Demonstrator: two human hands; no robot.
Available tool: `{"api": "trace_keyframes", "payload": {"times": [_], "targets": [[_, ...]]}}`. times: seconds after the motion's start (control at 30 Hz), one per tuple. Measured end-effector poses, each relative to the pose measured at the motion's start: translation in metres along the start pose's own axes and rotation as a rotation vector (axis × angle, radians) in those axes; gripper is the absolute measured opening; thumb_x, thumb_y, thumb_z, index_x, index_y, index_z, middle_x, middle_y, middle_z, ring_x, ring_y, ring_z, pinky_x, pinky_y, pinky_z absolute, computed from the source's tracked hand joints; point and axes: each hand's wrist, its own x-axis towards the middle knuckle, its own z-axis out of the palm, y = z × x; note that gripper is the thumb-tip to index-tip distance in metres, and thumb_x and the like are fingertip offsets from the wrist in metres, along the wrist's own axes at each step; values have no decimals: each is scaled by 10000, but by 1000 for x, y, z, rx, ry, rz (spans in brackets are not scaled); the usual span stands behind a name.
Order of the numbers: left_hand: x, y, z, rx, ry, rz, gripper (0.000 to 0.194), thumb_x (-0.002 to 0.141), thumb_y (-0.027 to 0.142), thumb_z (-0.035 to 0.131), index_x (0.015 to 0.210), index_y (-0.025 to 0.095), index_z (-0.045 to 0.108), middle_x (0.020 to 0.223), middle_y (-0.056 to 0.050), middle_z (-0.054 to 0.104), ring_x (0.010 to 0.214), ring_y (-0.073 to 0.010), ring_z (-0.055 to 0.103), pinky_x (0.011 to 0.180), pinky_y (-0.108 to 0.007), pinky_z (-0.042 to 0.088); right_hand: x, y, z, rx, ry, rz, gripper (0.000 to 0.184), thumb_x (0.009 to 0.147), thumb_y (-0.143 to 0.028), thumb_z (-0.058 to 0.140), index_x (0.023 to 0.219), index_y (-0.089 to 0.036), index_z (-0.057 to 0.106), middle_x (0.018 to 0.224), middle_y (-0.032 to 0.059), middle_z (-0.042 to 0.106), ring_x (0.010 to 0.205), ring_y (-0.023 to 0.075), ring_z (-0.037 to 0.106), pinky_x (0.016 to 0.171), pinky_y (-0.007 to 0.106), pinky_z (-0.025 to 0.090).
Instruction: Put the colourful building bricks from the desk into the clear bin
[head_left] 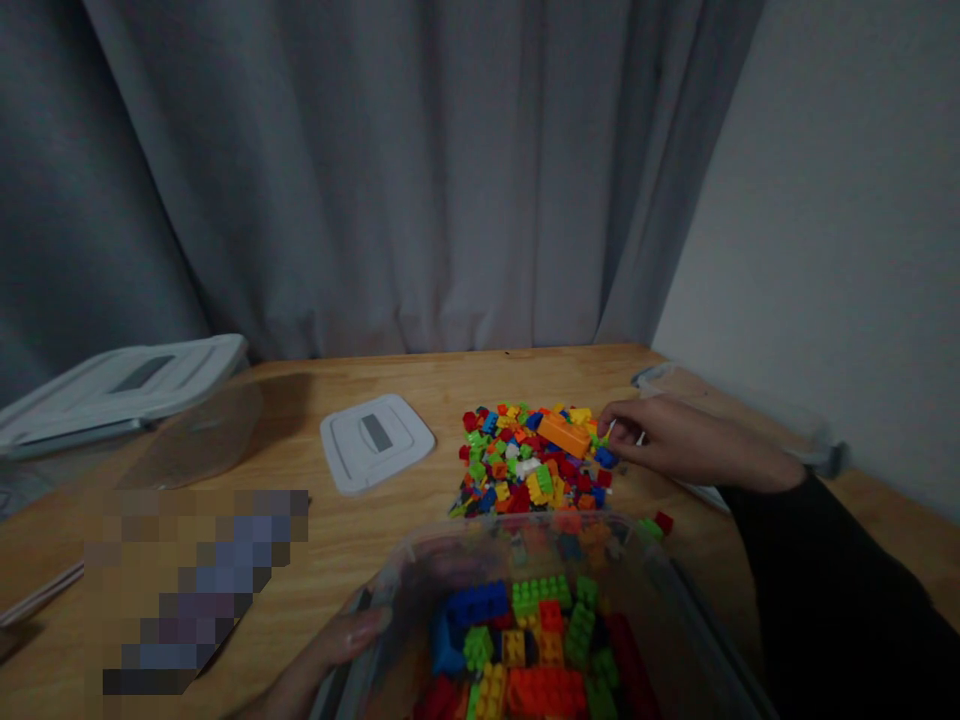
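My left hand (pixel 341 640) grips the left side of a clear plastic box (pixel 517 525), its thumb over the rim and its other fingers partly seen through the wall. Inside lie several toy building bricks, among them a blue brick (pixel 480 602) and an orange-red brick (pixel 546 692). Beyond the box spreads a loose pile of small colourful bricks (pixel 517 465), with a long orange brick (pixel 564 434) on top. At the pile's right edge is my right hand (pixel 649 432), fingers curled in a pinch beside green and blue bricks. What sits between those fingertips is too small to tell.
A white lid (pixel 377 442) lies flat left of the pile. Farther left stands a clear bin with a white lid (pixel 142 375). Another clear container (pixel 697 390) lies behind my right forearm. A blurred-out object (pixel 217 590) lies at the left front. A grey curtain hangs behind the table.
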Motion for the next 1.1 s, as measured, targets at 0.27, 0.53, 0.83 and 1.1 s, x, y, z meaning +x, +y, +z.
{"api": "trace_keyframes", "payload": {"times": [0.27,0.53,0.83,1.1], "targets": [[2,3,6,-56,-2,-67,231,761,410,593,758,289,790,944,-21,804,1092,-350,643,1090,-521,347,-14,-28,-7,152,64,-162,158,858,-297,519,925,-202,625,855,13,676,737,122,594,651,221,419],[-3,12,9,-64,-16,-93,240,755,434,612,664,299,788,865,-13,812,1031,-338,674,1068,-484,396,1,-17,10,164,-32,-110,141,833,-264,532,890,-177,627,783,27,671,670,125,582,598,227,401],[7,4,4,-10,-101,17,267,753,451,592,688,294,798,756,-19,815,1048,-351,671,1024,-497,443,27,-23,55,358,-241,-270,174,825,-282,574,923,-163,654,773,10,650,660,101,551,577,197,405],[26,-30,-33,115,-52,159,152,698,261,727,619,377,786,739,84,806,797,-251,765,837,-250,566,46,-39,116,608,-317,-405,383,815,-383,619,1163,-226,642,845,1,651,696,112,554,582,207,401]]}}
